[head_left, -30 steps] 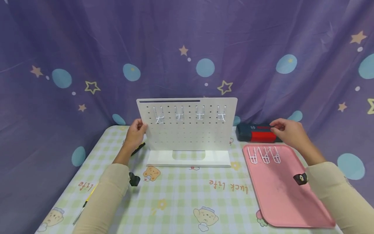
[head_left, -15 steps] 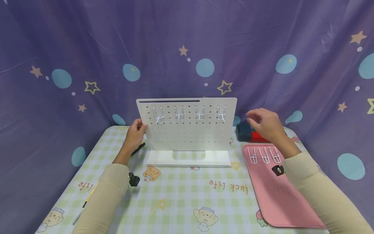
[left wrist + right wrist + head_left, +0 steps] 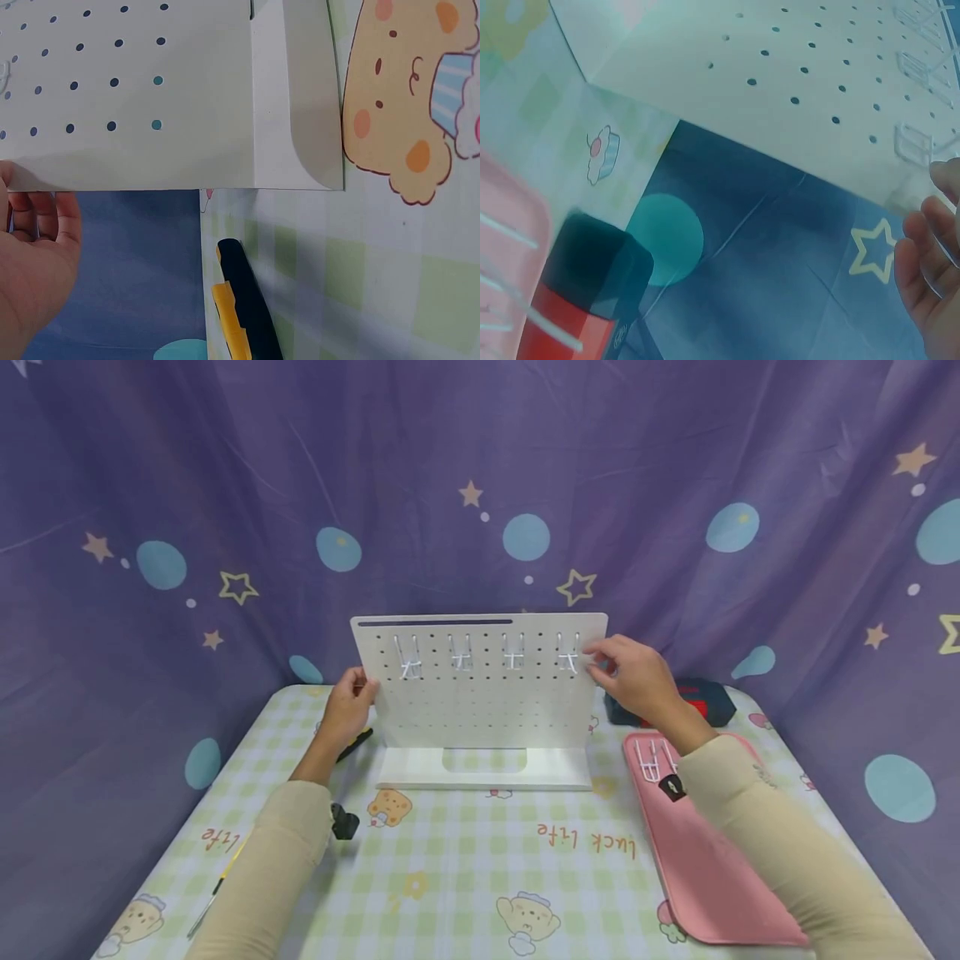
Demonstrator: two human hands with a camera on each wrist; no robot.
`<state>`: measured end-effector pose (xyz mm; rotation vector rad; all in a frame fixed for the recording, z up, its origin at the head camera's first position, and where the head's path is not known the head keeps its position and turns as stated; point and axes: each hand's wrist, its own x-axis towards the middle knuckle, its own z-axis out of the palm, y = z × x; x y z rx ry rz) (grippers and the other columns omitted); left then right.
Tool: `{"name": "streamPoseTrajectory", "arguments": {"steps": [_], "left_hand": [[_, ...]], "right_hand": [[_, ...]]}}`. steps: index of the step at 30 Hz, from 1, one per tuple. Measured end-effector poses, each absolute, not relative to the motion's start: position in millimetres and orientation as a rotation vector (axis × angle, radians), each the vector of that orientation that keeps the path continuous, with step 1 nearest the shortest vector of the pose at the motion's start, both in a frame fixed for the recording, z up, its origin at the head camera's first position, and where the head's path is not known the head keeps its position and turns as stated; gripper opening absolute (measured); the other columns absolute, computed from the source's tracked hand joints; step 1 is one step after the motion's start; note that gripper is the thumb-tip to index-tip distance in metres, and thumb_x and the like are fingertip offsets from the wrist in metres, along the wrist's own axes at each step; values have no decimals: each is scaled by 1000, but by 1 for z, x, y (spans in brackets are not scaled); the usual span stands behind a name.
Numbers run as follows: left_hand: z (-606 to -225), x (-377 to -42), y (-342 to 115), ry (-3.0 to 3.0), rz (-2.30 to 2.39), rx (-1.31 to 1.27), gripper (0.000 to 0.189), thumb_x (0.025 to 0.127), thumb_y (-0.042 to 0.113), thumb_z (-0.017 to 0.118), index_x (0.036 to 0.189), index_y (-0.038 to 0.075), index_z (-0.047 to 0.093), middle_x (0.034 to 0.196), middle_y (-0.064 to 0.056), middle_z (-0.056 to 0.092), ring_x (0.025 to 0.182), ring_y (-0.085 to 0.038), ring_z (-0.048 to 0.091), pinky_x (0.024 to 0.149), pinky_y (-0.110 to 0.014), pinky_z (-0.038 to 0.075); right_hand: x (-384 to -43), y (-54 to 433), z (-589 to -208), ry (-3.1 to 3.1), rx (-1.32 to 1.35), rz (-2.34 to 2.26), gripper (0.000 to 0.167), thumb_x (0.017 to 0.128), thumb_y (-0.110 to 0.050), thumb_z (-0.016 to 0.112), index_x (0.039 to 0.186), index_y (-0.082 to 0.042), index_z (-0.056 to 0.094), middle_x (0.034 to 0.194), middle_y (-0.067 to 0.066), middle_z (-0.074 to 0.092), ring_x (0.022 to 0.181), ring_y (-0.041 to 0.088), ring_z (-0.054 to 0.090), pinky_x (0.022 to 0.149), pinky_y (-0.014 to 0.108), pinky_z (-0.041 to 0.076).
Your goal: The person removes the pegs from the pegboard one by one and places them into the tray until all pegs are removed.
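Observation:
A white pegboard (image 3: 480, 706) stands upright on its base, with several white wire hooks (image 3: 513, 657) hung along its upper rows. My left hand (image 3: 347, 702) grips the board's left edge, thumb in front and fingers behind. At the right edge is my right hand (image 3: 633, 672), fingers loosely bent and parted from the thumb. Its fingertips overlap the board right beside the rightmost hook (image 3: 567, 660). In the right wrist view, that hook (image 3: 913, 144) shows close to a fingertip, and nothing shows between the other fingers and thumb.
On the right lies a pink tray (image 3: 712, 860) with white hooks (image 3: 647, 764), partly hidden by my right arm. Behind it sits a dark and red case (image 3: 705, 697). A black and yellow tool (image 3: 244, 300) lies left of the board, and a yellow-handled screwdriver (image 3: 217, 889) beside my left sleeve.
My right hand has moved left, from over the dark and red case to the board's right edge. My left hand keeps its grip, and the board has not moved.

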<state>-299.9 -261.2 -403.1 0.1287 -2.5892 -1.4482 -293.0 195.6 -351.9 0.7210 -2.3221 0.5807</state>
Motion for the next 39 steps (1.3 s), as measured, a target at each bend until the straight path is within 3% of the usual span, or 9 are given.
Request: {"name": "streamPoseTrajectory", "arguments": {"steps": [11,21,39], "left_hand": [[-405,-300,-262,-2570,-1460,111,39,109,32,43,134,3,47,127,-19,54,114,-31,52,104,-48,48],[-405,-299,-263,-2566,-1460,88,38,109,30,44,135,2,47,127,-19,54,113,-30,52,104,-47,48],[-402,-297,-261,-2583,-1454,105,38,109,31,42,134,2,46,129,-20,53,116,-32,51,108,-50,47]], "right_hand": [[-299,175,-359,-2269,698,581,27,85,-10,78,111,-14,75,91,6,70,75,20,69,65,40,59],[-301,163,-361,-2185,597,569,15,84,-9,76,97,-16,79,84,3,70,72,19,65,60,40,54],[-298,162,-360,-2163,601,573,14,84,-10,79,96,-15,79,90,5,73,73,21,68,62,41,57]]}}
